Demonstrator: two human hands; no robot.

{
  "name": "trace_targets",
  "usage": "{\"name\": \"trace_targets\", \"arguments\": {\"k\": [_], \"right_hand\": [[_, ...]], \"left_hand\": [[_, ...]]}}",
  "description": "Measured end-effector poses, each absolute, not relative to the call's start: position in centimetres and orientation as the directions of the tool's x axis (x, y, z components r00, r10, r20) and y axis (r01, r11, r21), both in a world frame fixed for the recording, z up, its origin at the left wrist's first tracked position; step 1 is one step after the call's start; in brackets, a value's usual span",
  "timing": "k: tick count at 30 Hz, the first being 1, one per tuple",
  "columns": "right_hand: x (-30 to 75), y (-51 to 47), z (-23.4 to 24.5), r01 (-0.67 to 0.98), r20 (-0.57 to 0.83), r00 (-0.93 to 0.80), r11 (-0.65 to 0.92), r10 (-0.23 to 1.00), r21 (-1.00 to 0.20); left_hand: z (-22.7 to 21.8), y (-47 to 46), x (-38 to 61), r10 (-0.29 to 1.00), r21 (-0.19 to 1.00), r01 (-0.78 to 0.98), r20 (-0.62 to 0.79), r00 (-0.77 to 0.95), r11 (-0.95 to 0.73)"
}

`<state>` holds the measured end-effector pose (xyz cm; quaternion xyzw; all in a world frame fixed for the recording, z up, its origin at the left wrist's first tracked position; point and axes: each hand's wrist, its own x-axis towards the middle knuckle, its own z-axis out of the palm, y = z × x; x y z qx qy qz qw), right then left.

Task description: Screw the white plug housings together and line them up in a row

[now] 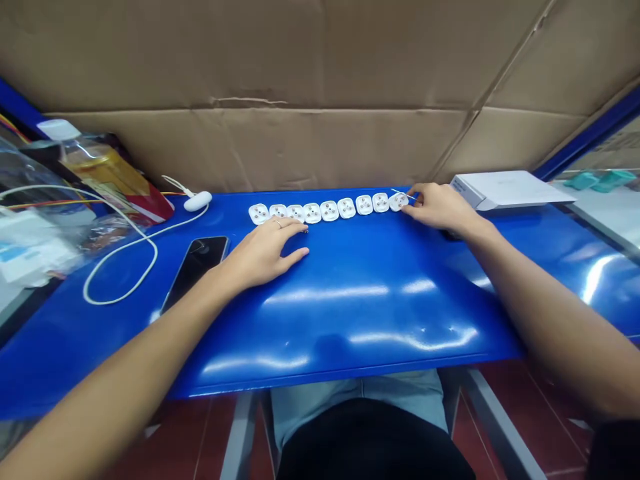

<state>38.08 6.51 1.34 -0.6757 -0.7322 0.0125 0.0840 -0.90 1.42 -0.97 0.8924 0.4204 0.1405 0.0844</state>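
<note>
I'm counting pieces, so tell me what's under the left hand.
Blue table shows around the left hand, which hides near edges of some white pieces; anything fully beneath it is covered.

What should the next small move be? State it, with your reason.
Probably, the right hand should bring the tip of its thin white stick down to the rightmost white casing: it already pinches the stick, which appears to cross that casing's far edge. Whether the tip touches anything is too small to tell.

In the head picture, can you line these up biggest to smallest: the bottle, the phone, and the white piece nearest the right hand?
1. Bottle
2. Phone, partly hidden
3. White piece nearest the right hand
</note>
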Motion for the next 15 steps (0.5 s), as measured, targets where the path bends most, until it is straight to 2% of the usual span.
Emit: {"name": "trace_targets", "arguments": {"k": [4, 7, 11, 15], "right_hand": [[38.34, 6.03, 1.86, 0.988, 0.061, -0.072, 0.079, 0.996, -0.13], [38.32, 6.36, 1.62, 0.986, 0.082, -0.03, 0.044, 0.996, -0.164], [37.95, 6.92, 1.06, 0.937, 0.121, -0.005, 0.047, 0.993, -0.346], [38.11, 6.79, 1.27, 0.905, 0.118, -0.024, 0.072, 0.993, -0.419]], "left_hand": [[-1.05, 1.66, -1.04, 0.777, 0.267, 0.73, 0.188, 0.601, -0.629], [-1.13, 1.82, -1.06, 0.774, 0.249, 0.733, 0.187, 0.605, -0.633], [-1.28, 1.93, -0.98, 0.757, 0.238, 0.719, 0.2, 0.622, -0.654], [-1.19, 1.78, -0.82, 0.727, 0.24, 0.686, 0.206, 0.655, -0.687]]}}
